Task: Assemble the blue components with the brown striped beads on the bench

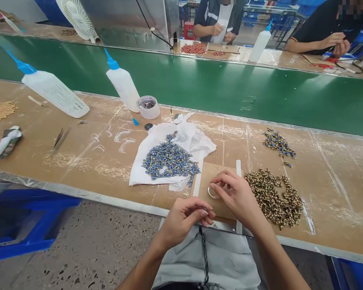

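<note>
- At far left, a flat heap of small beige grains (pixel 3 109) lies on the brown, shiny table covering (pixel 335 161); nearer is a bundle wrapped in white cloth (pixel 7 143).
- Next come thin pointed tweezers (pixel 59 140), and behind them two cloudy plastic bottles (pixel 56 92) with blue nozzles. A round, clear-walled roll (pixel 149 113) stands just beside the second bottle.
- A soft, wrinkled white cloth (pixel 196 139) carries a loose heap of tiny blue-and-yellow pieces (pixel 169 159), some of which spill at its right corner.
- The left hand (pixel 186 217) is in front of the cloth, its thumb and fingers brought together in a pinch. Something tiny seems to show at the tips; whether it is gripped, one cannot tell.
- A thin, pale ring (pixel 213 191) is over a flat cardboard piece (pixel 219 169) between two white strips. The fingertips of the right hand (pixel 237 193), curved, are at this ring; whether they hold it cannot be told.
- Beside the right wrist lies a dense, grainy heap of brown-gold pieces (pixel 269 201), and behind it a smaller blue-and-yellow heap (pixel 280 143).
- The pale front edge (pixel 109 196) of the table runs just under the hands. Brown surface separates the cloth from the smooth green belt (pixel 199 80), and a wider stretch extends right of the heaps.
</note>
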Motion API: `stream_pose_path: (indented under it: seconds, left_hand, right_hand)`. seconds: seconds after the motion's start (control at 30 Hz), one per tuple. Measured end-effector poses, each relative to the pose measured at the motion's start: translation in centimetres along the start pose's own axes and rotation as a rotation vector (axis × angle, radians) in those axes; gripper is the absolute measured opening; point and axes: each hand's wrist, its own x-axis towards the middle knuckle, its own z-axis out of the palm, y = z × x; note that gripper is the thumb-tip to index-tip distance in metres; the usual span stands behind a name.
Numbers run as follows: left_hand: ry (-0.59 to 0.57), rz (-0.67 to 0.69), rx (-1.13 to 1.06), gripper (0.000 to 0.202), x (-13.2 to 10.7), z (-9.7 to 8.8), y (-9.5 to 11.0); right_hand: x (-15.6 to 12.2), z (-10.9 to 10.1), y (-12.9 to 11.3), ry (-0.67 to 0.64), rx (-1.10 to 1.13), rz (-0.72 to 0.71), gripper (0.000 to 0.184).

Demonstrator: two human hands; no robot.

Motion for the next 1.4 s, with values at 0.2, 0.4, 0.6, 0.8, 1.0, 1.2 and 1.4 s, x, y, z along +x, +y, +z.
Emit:
stream_pose_path:
  seconds: [0.2, 0.4, 0.6, 0.8, 1.0, 1.2, 1.4]
  left_hand:
    - [-0.044, -0.009, -0.026, 0.013, 1.2, 0.0, -0.2]
    - [-0.081, 0.093, 0.181, 0.014, 1.4, -0.9, 0.0]
    - [-0.097, 0.149, 0.317, 0.012, 1.4, -0.9, 0.3]
    - [-0.056, 0.168, 0.405, 0.012, 1.1, -0.4, 0.2]
    - [-0.007, 0.183, 0.522, 0.012, 0.9, -0.1, 0.2]
    - [-0.008, 0.227, 0.605, 0.011, 0.9, 0.2, 0.1]
    - [0.03, 0.238, 0.665, 0.013, 1.0, 0.8, -0.2]
  right_hand:
    - [0.6, -0.2, 0.2, 0.032, 0.011, 0.001, 0.009]
    - [0.9, 0.0, 0.5, 0.005, 0.053, -0.07, 0.01]
    - [-1.0, -1.2, 2.0, 0.069, 0.034, -0.083, 0.01]
    - [-1.7, 0.3, 1.4, 0.079, 0.022, -0.163, 0.01]
    - [-1.0, 1.3, 0.9, 0.226, -0.086, -0.208, 0.015]
    - [-1.3, 0.1, 0.9, 0.177, -0.098, -0.153, 0.015]
    - [-2.3, 0.3, 2.0, 0.312, 0.245, 0.147, 0.016]
